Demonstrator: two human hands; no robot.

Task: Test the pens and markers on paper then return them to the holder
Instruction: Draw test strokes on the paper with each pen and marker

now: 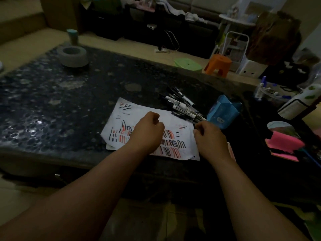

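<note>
Paper (152, 129), centre frame, bears many red and black test strokes. Pens (182, 105) lie heaped at its upper right, beside the blue holder (224, 112). Left hand (147, 131) curled, nothing visible in it; right hand (208, 136) curled near the pen tips, grip indeterminate. Testing appears advanced; return outstanding.

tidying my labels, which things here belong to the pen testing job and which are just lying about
Job:
paper marked with red and black strokes
pens piled on the table
blue holder beside them

Lying about:
grey tape roll
teal cup
orange stool
pink pad
</note>
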